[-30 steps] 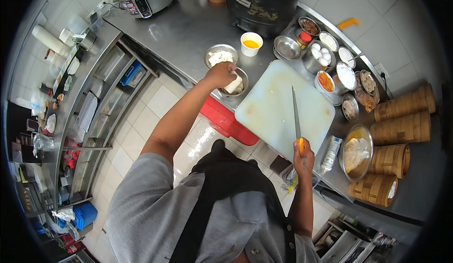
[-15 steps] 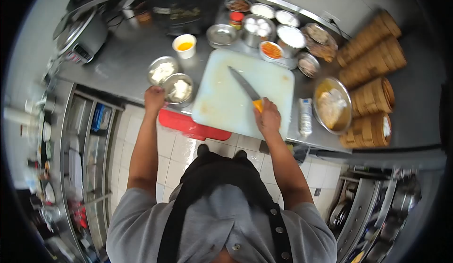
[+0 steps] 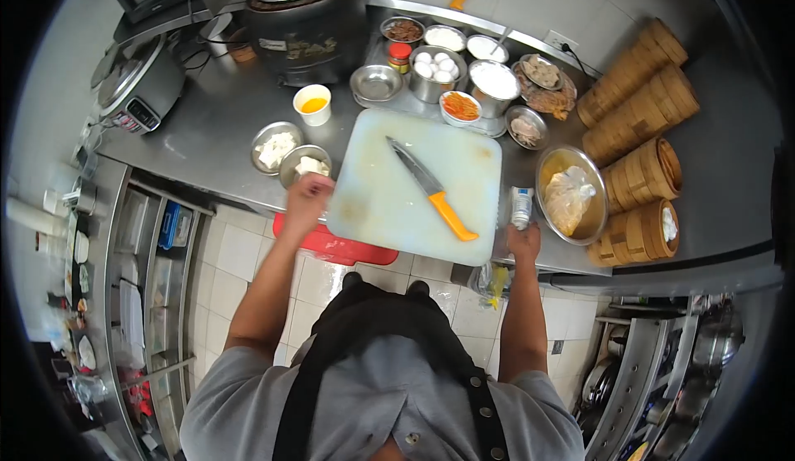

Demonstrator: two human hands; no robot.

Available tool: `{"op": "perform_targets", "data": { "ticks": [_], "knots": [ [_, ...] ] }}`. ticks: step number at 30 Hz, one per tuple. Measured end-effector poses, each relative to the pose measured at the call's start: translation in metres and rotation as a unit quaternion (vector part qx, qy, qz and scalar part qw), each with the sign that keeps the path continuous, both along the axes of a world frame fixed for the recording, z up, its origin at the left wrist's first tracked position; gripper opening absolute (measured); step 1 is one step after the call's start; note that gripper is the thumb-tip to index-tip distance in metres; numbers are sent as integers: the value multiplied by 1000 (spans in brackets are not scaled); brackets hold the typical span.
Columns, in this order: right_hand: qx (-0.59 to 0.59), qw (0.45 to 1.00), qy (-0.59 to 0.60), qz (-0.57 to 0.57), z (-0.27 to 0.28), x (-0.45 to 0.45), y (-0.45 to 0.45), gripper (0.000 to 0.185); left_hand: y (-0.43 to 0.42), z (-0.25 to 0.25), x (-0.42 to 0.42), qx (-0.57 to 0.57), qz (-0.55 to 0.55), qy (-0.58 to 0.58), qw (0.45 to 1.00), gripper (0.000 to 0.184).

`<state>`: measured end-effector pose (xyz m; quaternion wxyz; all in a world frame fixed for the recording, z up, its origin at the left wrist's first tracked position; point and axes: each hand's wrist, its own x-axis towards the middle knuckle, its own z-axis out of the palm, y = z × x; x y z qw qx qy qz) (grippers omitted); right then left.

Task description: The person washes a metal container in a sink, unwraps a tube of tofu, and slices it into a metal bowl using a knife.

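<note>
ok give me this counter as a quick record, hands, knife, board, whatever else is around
left hand: blurred, at the nearer bowl of white pieces; grip unclear
right hand: at the near end of a white packet
knife: orange-handled, lying unheld on the cutting board
behind board: eggs in a steel pot, orange shreds in a white bowl
right of packet: large steel bowl holding a plastic bag

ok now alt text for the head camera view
Overhead kitchen view: a person's right hand holds a white printed package, the left hand beside a metal bowl of white chunks. An orange-handled knife lies on the cutting board between them; bamboo steamers stand at right.
</note>
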<state>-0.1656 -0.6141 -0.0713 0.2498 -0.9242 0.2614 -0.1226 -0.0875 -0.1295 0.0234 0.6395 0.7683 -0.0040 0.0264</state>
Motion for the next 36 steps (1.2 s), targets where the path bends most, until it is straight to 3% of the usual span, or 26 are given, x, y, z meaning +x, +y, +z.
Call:
{"op": "perform_targets", "data": {
  "ticks": [2,4,6,8,9,11,13,16,17,20,22,23,24,26,29,32,33,35,36],
  "knots": [
    [159,986,8,-46,-25,16,-3,48,-38,16,-16,-6,-84,126,988,8],
    [186,982,8,-40,54,4,64,50,-71,9,-27,-52,-163,142,975,18],
    [266,960,-24,83,94,-3,119,55,-107,18,-35,-66,-177,189,964,31],
    [376,902,-48,207,117,-11,162,58,-129,0,-29,-137,-173,124,967,38],
    [265,934,-63,230,120,-7,170,58,-134,-10,-23,-172,-171,89,966,41],
    [34,960,-88,262,125,4,178,58,-114,-22,-12,-113,-126,126,978,49],
    [-36,972,-24,232,94,14,171,56,-79,-46,0,-81,-140,134,978,61],
    [-82,964,62,244,58,26,162,55,-53,-37,-4,40,-182,142,972,57],
    [-89,958,88,259,55,29,160,55,-49,-43,-5,202,-134,36,970,60],
    [-39,973,49,224,60,31,155,49,-47,-40,1,216,-212,-2,953,65],
    [37,983,64,166,64,24,144,48,-49,-28,0,253,-209,6,944,63],
    [40,984,9,172,44,18,130,43,-51,-24,1,281,-208,8,937,64],
    [128,981,-4,148,41,10,122,41,-51,-24,3,307,-205,9,929,64],
    [299,949,-26,93,47,2,117,39,-51,-30,4,345,-176,-48,921,56],
    [456,870,-152,109,74,-7,135,37,-55,-35,-2,371,-117,-119,914,46],
    [518,839,-94,141,97,-13,155,43,-56,-35,-10,365,-102,-139,915,40],
    [463,875,-34,136,108,-17,168,39,-55,-39,-7,354,-103,-141,919,40],
    [217,950,4,223,109,-21,184,37,-55,-46,-1,330,-111,-152,925,41],
    [86,961,23,261,111,-22,192,36,-57,-49,2,317,-117,-161,927,41]
  ]
}}
